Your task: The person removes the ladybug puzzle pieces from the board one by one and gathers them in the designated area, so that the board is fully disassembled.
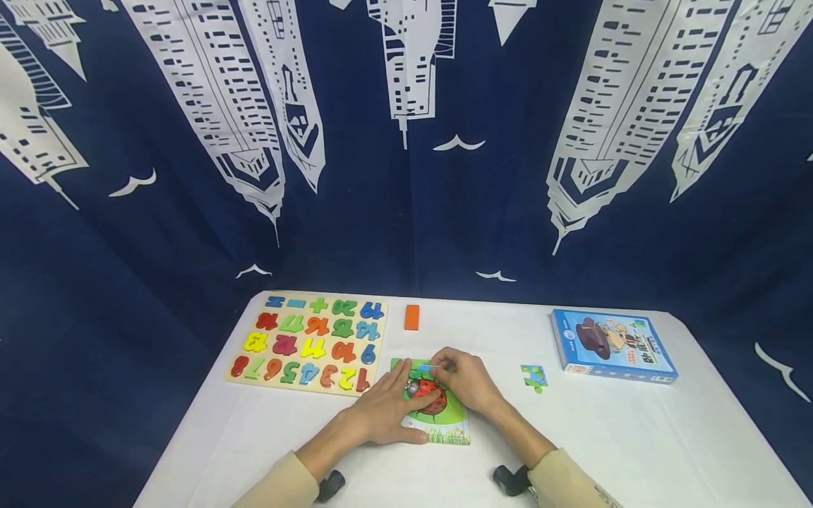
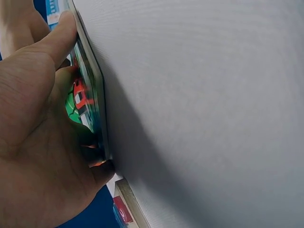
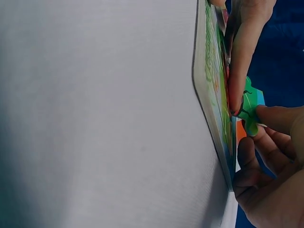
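Note:
A ladybug jigsaw puzzle (image 1: 449, 432) lies on the white table, partly covered by both hands. My left hand (image 1: 384, 410) rests across its left side with fingers spread, one fingertip on the red ladybug. At the puzzle's upper right, my right hand (image 1: 468, 381) pinches a green and blue puzzle piece (image 3: 250, 110) between thumb and fingers. In the right wrist view that piece stands tilted up from the board. A loose puzzle piece (image 1: 535, 378), green and blue, lies to the right of the right hand.
A wooden number board (image 1: 305, 337) with colourful numerals is at the left. Behind the puzzle lies an orange block (image 1: 412, 317). A blue picture box (image 1: 613, 346) sits at the right. The table (image 1: 610, 437) meets a dark blue skyline-print curtain (image 1: 406, 226).

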Available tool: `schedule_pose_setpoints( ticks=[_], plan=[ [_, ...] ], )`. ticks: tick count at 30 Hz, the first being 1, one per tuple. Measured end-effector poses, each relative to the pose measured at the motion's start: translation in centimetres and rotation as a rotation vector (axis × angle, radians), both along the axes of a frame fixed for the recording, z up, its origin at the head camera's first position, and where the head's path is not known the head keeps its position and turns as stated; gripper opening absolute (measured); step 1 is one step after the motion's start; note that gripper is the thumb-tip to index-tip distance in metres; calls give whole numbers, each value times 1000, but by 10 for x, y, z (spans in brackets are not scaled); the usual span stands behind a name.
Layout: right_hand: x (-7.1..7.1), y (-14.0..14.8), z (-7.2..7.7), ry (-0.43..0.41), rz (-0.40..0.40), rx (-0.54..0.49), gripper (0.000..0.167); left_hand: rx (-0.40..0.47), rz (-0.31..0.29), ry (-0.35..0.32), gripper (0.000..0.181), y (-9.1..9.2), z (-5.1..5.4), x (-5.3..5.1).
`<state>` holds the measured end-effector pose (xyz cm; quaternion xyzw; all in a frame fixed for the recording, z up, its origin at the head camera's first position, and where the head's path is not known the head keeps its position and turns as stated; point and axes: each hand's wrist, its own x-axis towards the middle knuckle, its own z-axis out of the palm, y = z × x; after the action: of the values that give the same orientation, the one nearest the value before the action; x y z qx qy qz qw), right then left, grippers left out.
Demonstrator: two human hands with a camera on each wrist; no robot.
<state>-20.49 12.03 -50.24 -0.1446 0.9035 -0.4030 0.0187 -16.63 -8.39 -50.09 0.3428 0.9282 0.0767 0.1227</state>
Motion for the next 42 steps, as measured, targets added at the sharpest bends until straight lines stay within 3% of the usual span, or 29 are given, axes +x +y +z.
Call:
schedule_pose_setpoints(
  ticks=[8, 15, 23, 33, 42],
  plan=[
    [-4, 9, 6, -19, -13, -74, 7, -8, -6, 10, 74, 0, 2, 0],
    [-8, 33, 18, -50, -41, -63, 8, 2, -9, 21, 75, 0, 2, 0],
    [-16, 75, 24, -78, -43, 48, 4, 22, -19, 14, 74, 0, 2, -1],
    [-22, 112, 21, -121, -40, 173, 4, 28, -7, 3, 74, -2, 1, 1],
    [-27, 125, 14, -47, -13, 217, 7, 32, -19, 10, 74, -1, 0, 0]
  ],
)
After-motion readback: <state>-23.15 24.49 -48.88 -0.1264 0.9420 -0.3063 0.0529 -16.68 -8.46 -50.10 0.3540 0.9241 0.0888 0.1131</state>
